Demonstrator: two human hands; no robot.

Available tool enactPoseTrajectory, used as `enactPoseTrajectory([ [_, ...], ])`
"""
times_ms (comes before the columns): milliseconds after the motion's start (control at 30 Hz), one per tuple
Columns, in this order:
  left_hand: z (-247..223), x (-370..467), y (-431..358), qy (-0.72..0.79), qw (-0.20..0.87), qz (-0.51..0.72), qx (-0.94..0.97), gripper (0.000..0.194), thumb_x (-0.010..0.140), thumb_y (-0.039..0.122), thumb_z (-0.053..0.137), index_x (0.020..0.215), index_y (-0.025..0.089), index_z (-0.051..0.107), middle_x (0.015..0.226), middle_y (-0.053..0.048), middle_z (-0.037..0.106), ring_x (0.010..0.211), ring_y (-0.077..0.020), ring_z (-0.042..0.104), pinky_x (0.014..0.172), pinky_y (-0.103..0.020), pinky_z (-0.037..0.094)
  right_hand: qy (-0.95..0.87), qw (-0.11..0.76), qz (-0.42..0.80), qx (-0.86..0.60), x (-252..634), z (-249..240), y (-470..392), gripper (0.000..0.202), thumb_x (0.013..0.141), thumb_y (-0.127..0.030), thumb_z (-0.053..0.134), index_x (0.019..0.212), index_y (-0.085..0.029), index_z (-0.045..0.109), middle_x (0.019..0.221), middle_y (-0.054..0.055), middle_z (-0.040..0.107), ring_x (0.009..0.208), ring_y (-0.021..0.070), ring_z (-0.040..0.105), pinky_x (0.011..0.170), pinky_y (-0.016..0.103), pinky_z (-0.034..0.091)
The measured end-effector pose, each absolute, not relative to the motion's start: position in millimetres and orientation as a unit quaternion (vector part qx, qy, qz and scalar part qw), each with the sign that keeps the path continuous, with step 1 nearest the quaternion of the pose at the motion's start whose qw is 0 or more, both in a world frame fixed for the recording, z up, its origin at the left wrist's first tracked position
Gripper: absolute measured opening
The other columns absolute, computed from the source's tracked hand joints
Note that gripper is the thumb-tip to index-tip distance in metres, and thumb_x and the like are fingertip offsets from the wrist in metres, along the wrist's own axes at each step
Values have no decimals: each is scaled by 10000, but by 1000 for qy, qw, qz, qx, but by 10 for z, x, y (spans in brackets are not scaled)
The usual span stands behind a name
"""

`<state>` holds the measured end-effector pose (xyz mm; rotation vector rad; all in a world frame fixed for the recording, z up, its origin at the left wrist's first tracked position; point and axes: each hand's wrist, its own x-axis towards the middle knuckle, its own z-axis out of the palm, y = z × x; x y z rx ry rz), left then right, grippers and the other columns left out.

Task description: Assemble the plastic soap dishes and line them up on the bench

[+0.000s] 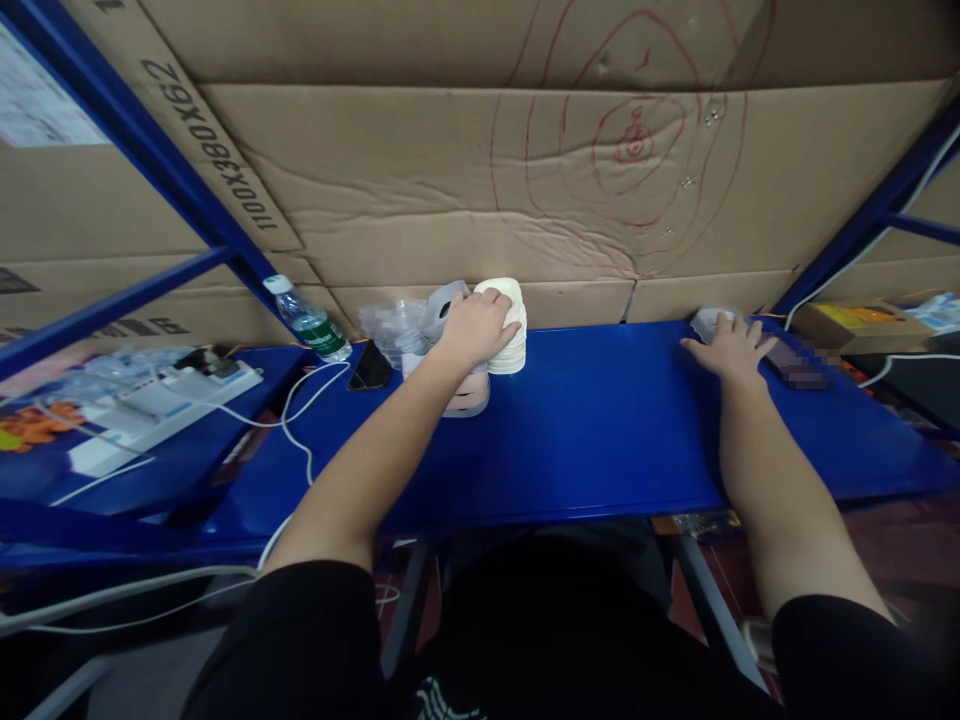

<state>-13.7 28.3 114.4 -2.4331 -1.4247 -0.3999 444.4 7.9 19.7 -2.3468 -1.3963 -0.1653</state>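
Two bare hands are being stretched out, backs upward, over a blue table (600, 430) that is being backed by cardboard (412, 160) marked with red rings. A stack of cream-coloured pieces (511, 350), standing left of centre near the cardboard, is being covered at its top by the left hand (481, 325). Its fingers are being kept loosely bent; whether the stack is being gripped or merely touched cannot be told, since the contact is being hidden by the hand. Just beside it, a grey rounded item (436, 315) and a pale pink-and-white stack (469, 398) are being partly screened by the wrist and forearm. Farther left, clear plastic pieces (394, 330) and a green-labelled bottle (315, 325) are being kept.

Well apart, the right hand (729, 350) is being held with fingers spread wide, nothing being clasped between them. A translucent whitish item (705, 322) is being partly covered by it, with a dark slab (799, 365) being left near.

If the cream stack were being pushed off-centre, its uneven layers could be slid apart or toppled. The pale stack could be knocked by the forearm, and a slack white cable (309, 465) snagged.
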Motion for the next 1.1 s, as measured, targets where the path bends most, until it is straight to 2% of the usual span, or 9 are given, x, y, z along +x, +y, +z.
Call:
enactPoseTrajectory([
  [133,1128,-172,252,-504,147,-148,-838,392,1022,427,595,1285,154,695,1362,-182,701,1229,-365,645,1074,-525,392,-487,171,-84,-852,4332,196,74,774,930,-604,642,1510,-103,535,1585,339,467,1510,466,293,1122,707,239],
  [267,1099,-195,208,-491,165,-184,-835,393,1012,437,601,1275,163,702,1333,-174,716,1232,-372,628,1086,-540,391,-458,189,-148,-856,4250,167,80,745,933,-626,638,1461,-104,578,1442,328,579,1421,449,398,1123,710,234],
  [433,1053,-165,131,-454,175,-225,-844,365,995,448,633,1229,184,726,1314,-164,722,1218,-369,620,1128,-573,373,-468,218,-129,-847,4308,88,91,775,895,-640,705,1474,-137,593,1566,330,466,1456,493,357,1112,719,247],
  [533,1002,-112,20,-413,167,-249,-860,358,1001,440,642,1234,181,728,1364,-161,703,1274,-365,604,1180,-583,338,-463,225,-81,-854,4375,91,96,747,887,-590,749,1477,-154,609,1568,321,468,1403,505,445,1105,693,296],
  [633,894,-42,-165,-346,158,-257,-888,361,1009,436,647,1245,173,722,1379,-160,693,1291,-349,610,1199,-572,336,-492,255,-43,-832,4412,111,120,700,846,-508,813,1431,-161,650,1521,312,508,1321,480,532,1076,634,383],
  [733,704,17,-374,-272,144,-247,-919,352,1027,436,631,1236,169,722,1359,-152,700,1313,-330,612,1172,-529,391,-575,292,-12,-764,4347,97,188,643,756,-429,885,1312,-154,716,1416,303,583,1279,466,564,1071,618,432],
  [867,393,31,-552,-232,98,-221,-942,353,1029,423,633,1251,162,717,1389,-160,687,1334,-334,608,1136,-512,451,-726,325,42,-605,4006,51,265,605,639,-356,934,1202,-231,756,1277,190,677,1233,432,634,1101,634,490],
  [933,265,13,-569,-242,67,-216,-943,409,1013,421,657,1322,154,688,1451,-182,651,1370,-345,590,1140,-521,464,-786,332,74,-516,3750,54,237,632,638,-379,932,1231,-255,755,1324,152,677,1267,416,638,1133,641,494],
  [1100,128,-15,-496,-306,8,-227,-925,740,951,476,727,1554,117,493,1634,-258,466,1502,-404,481,1201,-583,437,-852,308,168,-387,3177,155,2,743,730,-445,916,1416,-277,686,1447,137,642,1325,375,639,1149,605,507],
])
